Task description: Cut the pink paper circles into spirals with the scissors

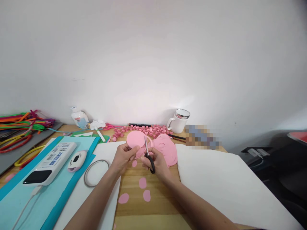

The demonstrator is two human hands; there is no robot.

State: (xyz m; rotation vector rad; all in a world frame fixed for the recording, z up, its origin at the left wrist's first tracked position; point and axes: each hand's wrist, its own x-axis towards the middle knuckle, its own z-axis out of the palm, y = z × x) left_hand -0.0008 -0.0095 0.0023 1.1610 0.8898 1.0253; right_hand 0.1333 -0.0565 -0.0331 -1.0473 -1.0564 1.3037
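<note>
My left hand point(125, 156) pinches a round pink paper disc point(135, 139) by its lower edge, thumb on top. In my right hand point(157, 161) is a pair of scissors with black handles point(151, 163); the metal blades point up at the right edge of the disc. A thin curved strip of pink paper stands out beside the blades. Just behind my right hand lies a pile of pink paper circles point(169, 150). Small pink paper pieces point(142, 182) are scattered on the wooden table point(153, 204) below my hands.
Many rolled pink paper curls point(153, 129) lie along the wall, near a white mug point(180, 121). White boards point(216, 179) flank the work area. At left are a roll of tape point(85, 176), a white power bank point(54, 159), a white bottle point(80, 118) and colourful pipe cleaners point(21, 123).
</note>
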